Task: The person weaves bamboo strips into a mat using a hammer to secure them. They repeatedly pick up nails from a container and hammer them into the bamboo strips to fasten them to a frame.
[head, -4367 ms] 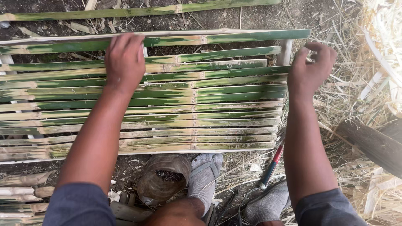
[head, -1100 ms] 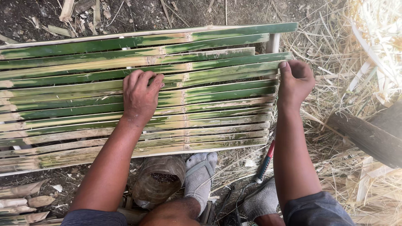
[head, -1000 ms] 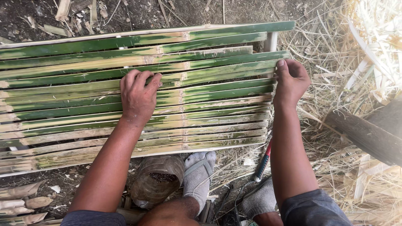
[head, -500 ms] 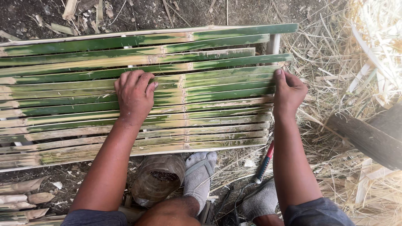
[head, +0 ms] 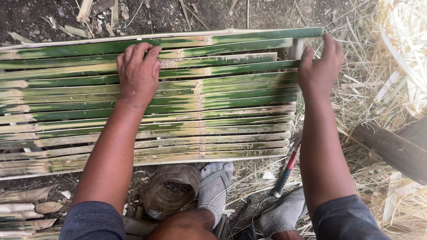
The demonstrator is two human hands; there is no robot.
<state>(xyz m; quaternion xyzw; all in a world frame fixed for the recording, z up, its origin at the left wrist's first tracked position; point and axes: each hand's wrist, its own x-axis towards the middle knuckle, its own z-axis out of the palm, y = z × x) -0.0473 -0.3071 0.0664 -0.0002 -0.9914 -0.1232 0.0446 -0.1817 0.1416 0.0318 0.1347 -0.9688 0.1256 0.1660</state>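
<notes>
A panel of split green bamboo slats (head: 222, 111) lies flat on the ground in front of me, the slats running left to right. My left hand (head: 138, 71) presses palm down on the upper slats, fingers reaching the second slat from the top. My right hand (head: 321, 66) curls over the right ends of the top slats, next to a pale upright crosspiece (head: 296, 48). Neither hand holds a tool.
A hammer with a red and black handle (head: 287, 171) lies by the panel's lower right corner. My feet in grey socks and sandals (head: 215, 189) rest beside a short hollow log (head: 171, 189). Dry straw (head: 391, 66) and a dark plank (head: 391, 149) lie to the right.
Both hands have slid up the panel from the middle slats to the top ones. The right hand now hooks over the top slat ends.
</notes>
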